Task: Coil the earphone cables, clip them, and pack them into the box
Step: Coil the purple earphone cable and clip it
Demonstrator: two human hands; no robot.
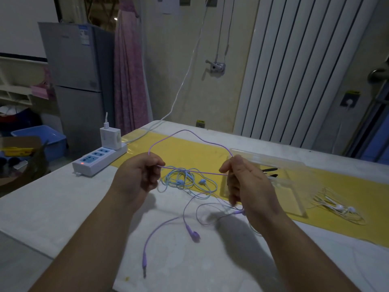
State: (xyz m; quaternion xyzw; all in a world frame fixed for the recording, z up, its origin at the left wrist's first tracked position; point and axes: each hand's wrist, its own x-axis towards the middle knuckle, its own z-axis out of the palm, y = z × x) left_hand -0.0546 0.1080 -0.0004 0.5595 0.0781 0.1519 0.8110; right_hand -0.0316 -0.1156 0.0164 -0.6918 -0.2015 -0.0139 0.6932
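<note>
My left hand [141,173] and my right hand [245,182] are raised above the table, each pinching the purple earphone cable [189,134]. One loop arches up between them and a straight run stretches hand to hand. Its earbud [194,236] and jack plug [144,262] lie on the white tabletop below. A blue earphone set [185,182] lies tangled behind the hands. A white earphone set [339,207] sits at the right on the yellow mat. The clear plastic box [294,182] stands behind my right hand, with black clips [270,172] inside.
A white power strip [99,160] with a charger plugged in sits at the table's left edge, and its white cable runs up the wall. The yellow mat [189,152] crosses the white table [63,203]. A fridge and a radiator stand beyond.
</note>
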